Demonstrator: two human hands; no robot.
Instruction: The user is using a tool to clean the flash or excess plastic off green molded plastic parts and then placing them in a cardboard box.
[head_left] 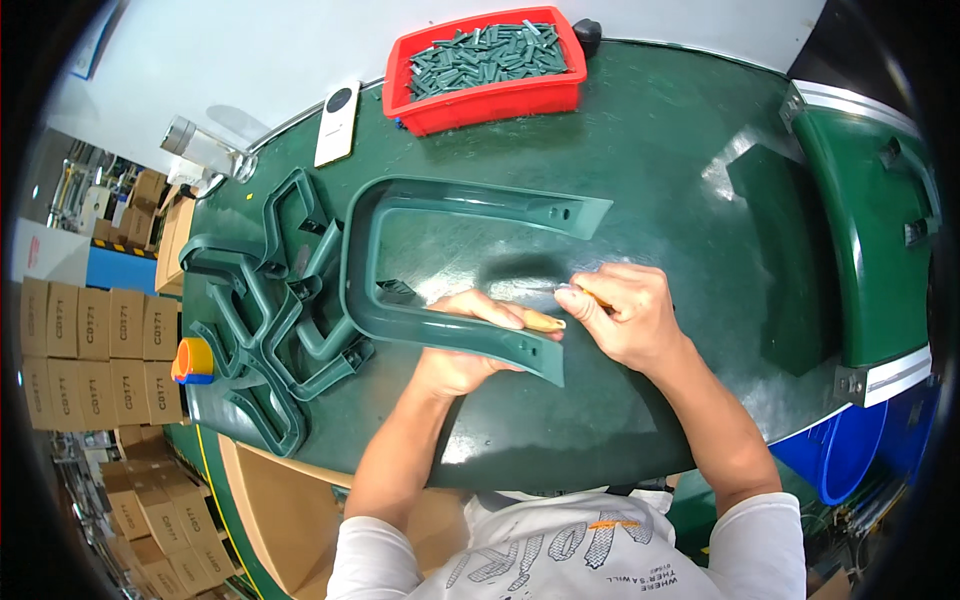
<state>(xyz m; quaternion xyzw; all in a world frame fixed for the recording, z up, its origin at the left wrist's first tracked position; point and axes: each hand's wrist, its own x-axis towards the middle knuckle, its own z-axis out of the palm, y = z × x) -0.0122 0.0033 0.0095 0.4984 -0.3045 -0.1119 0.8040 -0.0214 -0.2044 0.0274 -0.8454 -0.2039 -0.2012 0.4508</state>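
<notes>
L hand (462,368) grips grn U-frame (430,328), fingers partly hidden; R hand (628,312) clenched, inside unseen

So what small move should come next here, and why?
Probably bring the right hand to the near end of the green U-shaped part: the left hand grips that arm, the end has holes, and the right hand's curled fingers are close by but apart. Whether they pinch anything is unclear.
</notes>
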